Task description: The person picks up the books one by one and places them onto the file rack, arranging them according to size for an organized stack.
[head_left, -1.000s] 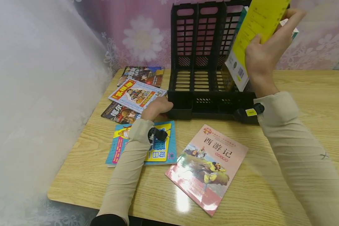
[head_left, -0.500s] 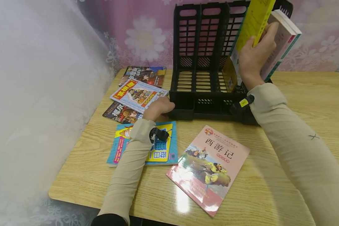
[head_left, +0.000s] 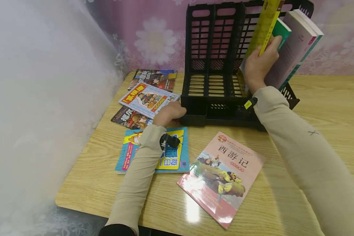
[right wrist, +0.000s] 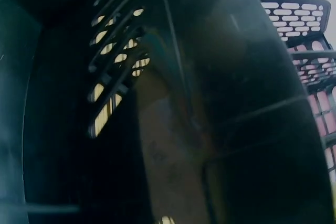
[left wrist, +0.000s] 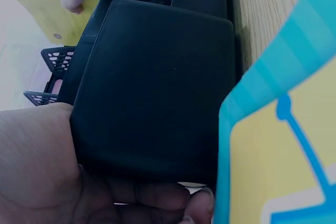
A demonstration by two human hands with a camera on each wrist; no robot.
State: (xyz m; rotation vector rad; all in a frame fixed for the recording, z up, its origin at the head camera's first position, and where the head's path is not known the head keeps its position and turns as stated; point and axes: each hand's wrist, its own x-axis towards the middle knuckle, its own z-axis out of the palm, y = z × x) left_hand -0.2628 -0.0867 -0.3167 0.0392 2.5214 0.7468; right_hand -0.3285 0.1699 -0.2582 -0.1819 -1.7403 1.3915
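A black plastic book rack (head_left: 194,114) with upright slotted dividers stands at the back of the table. My left hand (head_left: 171,113) grips its front left corner; in the left wrist view the fingers (left wrist: 157,195) curl at the edge of the rack's small front box (left wrist: 157,87). My right hand (head_left: 260,65) holds a yellow book (head_left: 262,31) by its spine, upright in a right-hand slot of the rack. Just right of that hand stand a green book (head_left: 284,31) and a thick pale book (head_left: 293,46) leaning right. The right wrist view is filled by the rack's dark front compartment (right wrist: 252,129), hiding the hand.
A pink picture book (head_left: 224,177) lies at the table's front middle. A blue and yellow book (head_left: 172,165) is under the left forearm. Behind it are a comic book with a red title strip (head_left: 148,98) and two dark-covered comics (head_left: 162,80). A pink floral curtain hangs behind.
The yellow book, raised and tilted a second ago, has moved left and down into the rack, edge now turned toward me. The right hand went with it; the left hand keeps its place.
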